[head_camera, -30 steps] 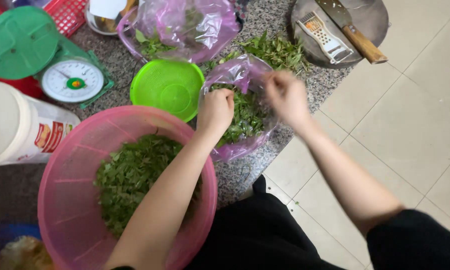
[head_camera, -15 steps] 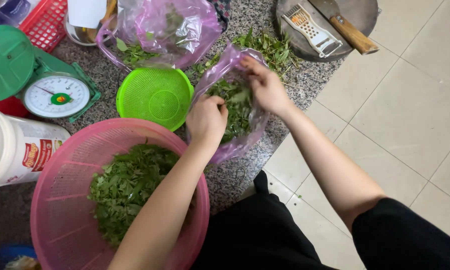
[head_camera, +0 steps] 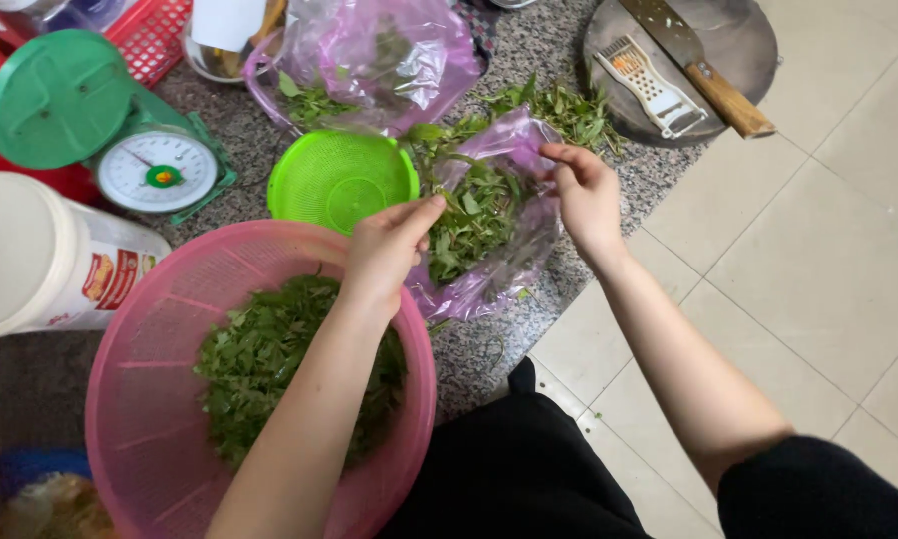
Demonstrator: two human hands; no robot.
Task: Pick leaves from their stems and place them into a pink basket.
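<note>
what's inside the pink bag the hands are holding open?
The pink plastic bag holds leafy green herbs, stems and leaves loose. The left hand and right hand spread its mouth. Anything beneath the herbs is covered.

Probably a home kitchen: granite counter point(head_camera: 569, 289), kitchen scale point(head_camera: 155, 172), cleaver point(head_camera: 698, 65).

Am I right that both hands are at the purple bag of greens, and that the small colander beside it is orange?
Not quite: the head view shows the small colander is bright green, not orange. The left hand and right hand are indeed at the purple bag of greens.
</note>
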